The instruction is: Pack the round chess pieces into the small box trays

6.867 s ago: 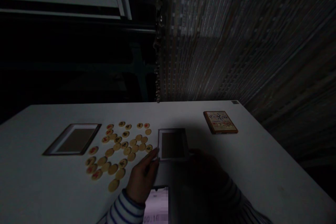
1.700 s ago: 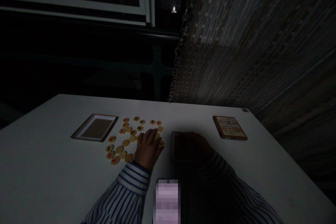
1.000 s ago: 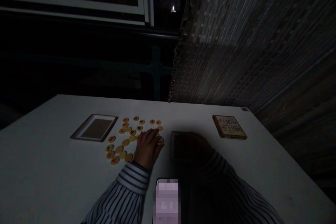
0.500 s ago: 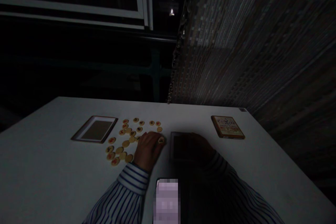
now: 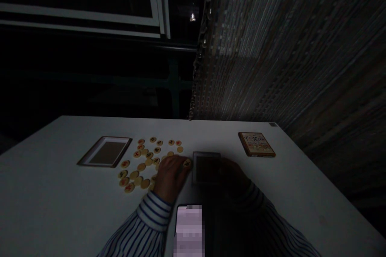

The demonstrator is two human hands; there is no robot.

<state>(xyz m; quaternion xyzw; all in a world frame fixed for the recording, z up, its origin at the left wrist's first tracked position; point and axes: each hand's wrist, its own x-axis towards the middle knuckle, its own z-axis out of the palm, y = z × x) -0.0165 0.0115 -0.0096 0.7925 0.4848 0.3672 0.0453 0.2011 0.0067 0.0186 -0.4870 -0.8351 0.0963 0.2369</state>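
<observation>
My left hand (image 5: 169,175) lies at the right edge of a spread of several round yellow game discs (image 5: 141,167) on a white table (image 5: 54,209). Its fingers are curled, and one black-marked disc (image 5: 187,163) sits pinched at their tips. That disc is just left of a small shallow box tray (image 5: 206,154). My right hand (image 5: 237,176) is in deep shadow at the tray's right side, touching or very near it. Its fingers cannot be made out. Both sleeves are striped.
A second shallow tray (image 5: 90,157) lies left of the discs. A printed box lid (image 5: 256,143) sits at the back right. A lit phone (image 5: 189,229) lies near the front edge. A bead curtain (image 5: 271,48) hangs behind the table; the room is dark.
My left hand has closed on a black-marked disc and shifted it right, toward the small tray. Earlier it held that tray's left edge. The view has tilted slightly.
</observation>
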